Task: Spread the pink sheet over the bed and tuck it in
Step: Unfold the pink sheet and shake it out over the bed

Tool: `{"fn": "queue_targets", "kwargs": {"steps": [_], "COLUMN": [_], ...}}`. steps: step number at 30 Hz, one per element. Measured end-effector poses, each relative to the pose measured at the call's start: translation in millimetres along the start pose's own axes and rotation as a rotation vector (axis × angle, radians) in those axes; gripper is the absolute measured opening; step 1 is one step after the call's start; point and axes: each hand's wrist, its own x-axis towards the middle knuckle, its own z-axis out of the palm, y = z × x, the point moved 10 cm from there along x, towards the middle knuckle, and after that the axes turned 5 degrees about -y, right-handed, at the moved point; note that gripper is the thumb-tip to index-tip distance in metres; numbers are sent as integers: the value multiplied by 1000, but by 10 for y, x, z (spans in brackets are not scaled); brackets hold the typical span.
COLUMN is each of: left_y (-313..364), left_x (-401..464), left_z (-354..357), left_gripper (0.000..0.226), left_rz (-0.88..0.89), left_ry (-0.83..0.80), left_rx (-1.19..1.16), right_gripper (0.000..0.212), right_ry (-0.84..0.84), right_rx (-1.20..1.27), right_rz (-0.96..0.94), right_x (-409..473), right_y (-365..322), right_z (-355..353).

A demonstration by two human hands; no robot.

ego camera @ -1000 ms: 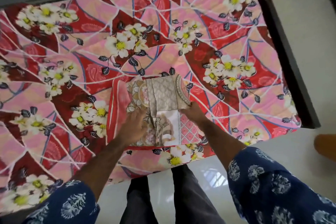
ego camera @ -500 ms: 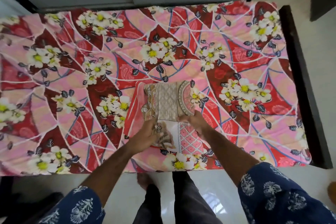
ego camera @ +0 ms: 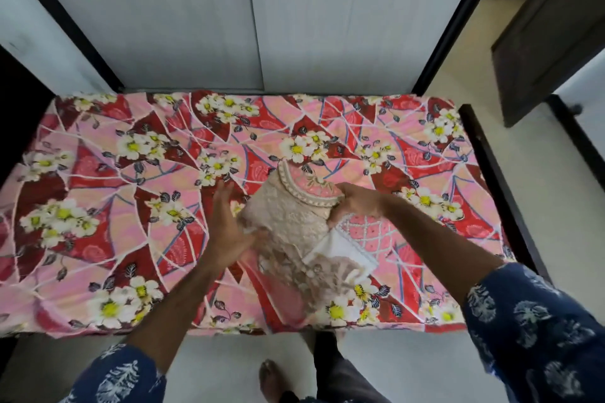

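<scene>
Pink and beige embroidered cloth, the folded pink sheet [ego camera: 296, 226], sits near the middle of the bed [ego camera: 98, 206], toward the near edge, on a red-and-pink floral cover. The right hand [ego camera: 355, 203] has its grip clamped on the bundle's upper right edge; the left hand [ego camera: 226, 222] lies against its left side with fingers spread and straight. A dark bed frame [ego camera: 497, 180] borders the right end. Grey wall panels [ego camera: 196, 16] rise behind, and a dark door [ego camera: 550, 29] stands right. Half a second ago both hands gripped the bundle's near edge; now it is tilted and partly lifted.
</scene>
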Motion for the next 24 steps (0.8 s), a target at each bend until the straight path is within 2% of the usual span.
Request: {"fn": "queue_targets", "kwargs": {"steps": [1,2,5,6,9,13,18,22,23,24], "left_y": [151,259,512,589,987,1510,2051,2371,2469,2537], "left_x": [-7,-20,-241,-320,-458,-626,-810,-793,-785,-750], "left_z": [-142,-198,68,140,259,525,980,1132,1183,1260], "left_gripper": [130,122,86,75,56,44,55,42,40,42], "left_rz": [33,65,1,3,102,172,195,103,81,54], "left_ry": [-6,-85,-573,-652,-667,-695,-781,-606,-554,-511], "left_rx": [59,79,115,145,186,76,40,-66,-84,-98], "right_gripper": [59,58,48,47,43,40,56,69,72,76], "right_ry": [-23,-27,-17,-6,110,315,578,980,1022,985], "right_rx": [-92,-179,-359,-389,-436,-365,-256,-226,-169,-96], "right_rz": [-15,-34,-82,-98,-90,-93,-64,-121,-133,-146], "right_x": [-96,-154,-399,-492,-777,-1216,-1710,-2055,-2171,-2230], "right_y": [-132,-220,-425,-466,-389,-125,373,738,822,913], "right_z": [44,82,156,161,22,-223,-515,-633,-571,-478]}}
